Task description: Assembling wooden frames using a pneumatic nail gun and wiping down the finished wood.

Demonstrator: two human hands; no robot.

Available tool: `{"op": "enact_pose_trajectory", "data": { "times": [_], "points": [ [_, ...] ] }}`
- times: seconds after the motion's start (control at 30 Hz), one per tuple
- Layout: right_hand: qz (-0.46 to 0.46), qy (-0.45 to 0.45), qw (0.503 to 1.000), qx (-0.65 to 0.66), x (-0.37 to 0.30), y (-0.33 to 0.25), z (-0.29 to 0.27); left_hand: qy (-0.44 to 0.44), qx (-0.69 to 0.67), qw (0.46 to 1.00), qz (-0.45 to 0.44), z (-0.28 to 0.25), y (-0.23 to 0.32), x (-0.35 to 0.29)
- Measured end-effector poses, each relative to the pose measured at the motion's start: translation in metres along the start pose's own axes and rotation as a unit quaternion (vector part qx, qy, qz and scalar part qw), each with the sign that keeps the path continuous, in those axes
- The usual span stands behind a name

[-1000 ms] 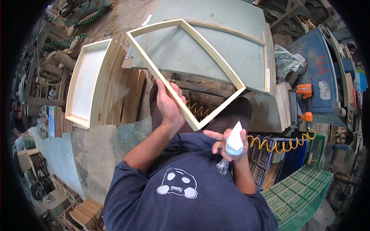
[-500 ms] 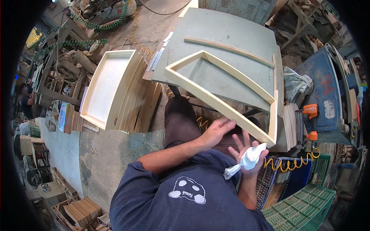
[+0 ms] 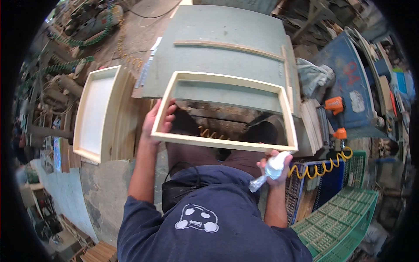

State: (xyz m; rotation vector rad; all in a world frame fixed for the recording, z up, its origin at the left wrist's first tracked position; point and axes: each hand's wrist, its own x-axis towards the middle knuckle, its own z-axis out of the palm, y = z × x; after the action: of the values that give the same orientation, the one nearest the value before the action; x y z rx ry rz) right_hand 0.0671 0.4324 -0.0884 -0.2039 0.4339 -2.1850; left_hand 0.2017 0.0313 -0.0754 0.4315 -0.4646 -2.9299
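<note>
A pale rectangular wooden frame (image 3: 227, 143), its middle open, is held over my lap. Its far side overlaps the near edge of the grey-green tabletop (image 3: 209, 26). My left hand (image 3: 151, 123) is closed around the frame's left end, fingers curling inside. Beneath the near right corner, my right hand (image 3: 281, 178) grips a white plastic pouch (image 3: 277, 165) with a twisted clear tail. Its fingertips reach the frame's underside there; how firmly they bear it is hidden.
Thin wooden strips (image 3: 227, 45) lie on the tabletop as an edge guide. At left stands a stack of shallow wooden trays (image 3: 117, 118), the top one white inside. An orange nail gun (image 3: 335, 105) with a coiled yellow hose (image 3: 312, 172) is at right, above green plastic crates (image 3: 336, 222).
The frame has turned from slanted to nearly level and shifted left. My left hand has moved from its near side to its left end. The pouch stays in my right hand.
</note>
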Motion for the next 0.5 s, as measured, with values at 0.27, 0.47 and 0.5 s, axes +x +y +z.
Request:
{"op": "enact_pose_trajectory", "data": {
  "times": [0.27,0.47,0.5],
  "points": [
    [0.046,0.030,0.993,-0.106,0.071,0.003,0.023,0.095,0.012,0.980,0.173,0.013,-0.004,-0.051],
    [-0.017,0.250,0.955,-0.157,0.053,-0.005,0.000,0.115,0.080,0.957,0.254,0.026,-0.027,-0.055],
    [-0.027,0.265,0.947,-0.179,0.052,-0.009,-0.005,0.113,0.109,0.950,0.271,0.027,-0.029,-0.057]
  ]
}}
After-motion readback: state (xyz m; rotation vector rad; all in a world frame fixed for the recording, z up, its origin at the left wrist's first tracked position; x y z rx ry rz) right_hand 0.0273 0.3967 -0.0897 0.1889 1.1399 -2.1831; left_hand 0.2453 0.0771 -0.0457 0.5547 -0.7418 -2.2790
